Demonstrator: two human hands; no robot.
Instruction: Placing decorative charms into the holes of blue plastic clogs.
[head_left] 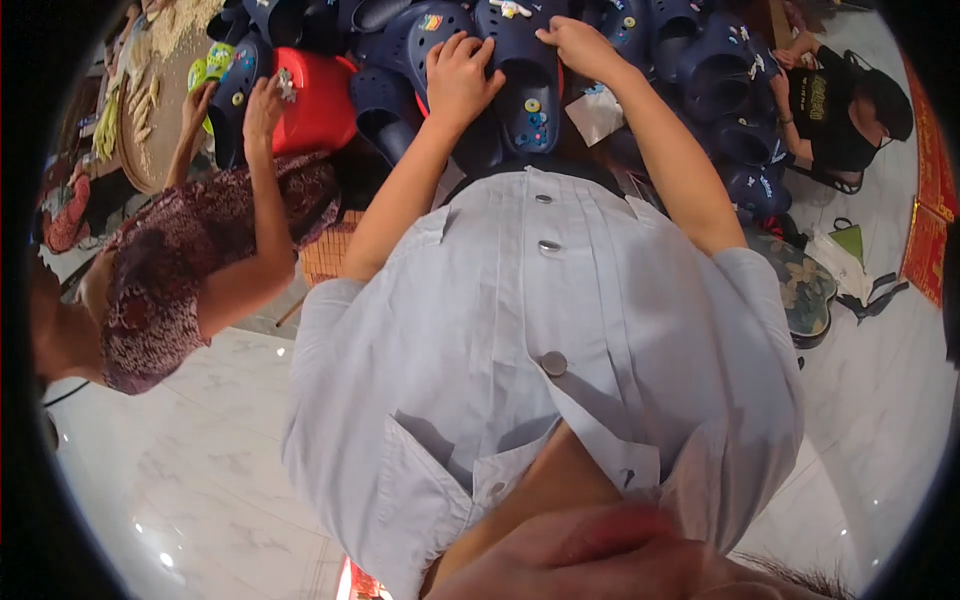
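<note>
A navy blue foam clog with a white charm at its far end and yellow and blue charms nearer me lies in front of my chest. My right hand pinches its right edge near the far end. To its left is another navy clog with a colourful charm. My left hand lies over the gap between these two clogs, its fingers curled and pressed down. Whatever those fingers grip is hidden beneath them. More navy clogs are heaped around both hands.
At left, a person in a patterned dark red top handles a navy clog beside a red plastic container. A round tray holds pale grains. Another person in black is at right. A white packet lies beneath my right forearm.
</note>
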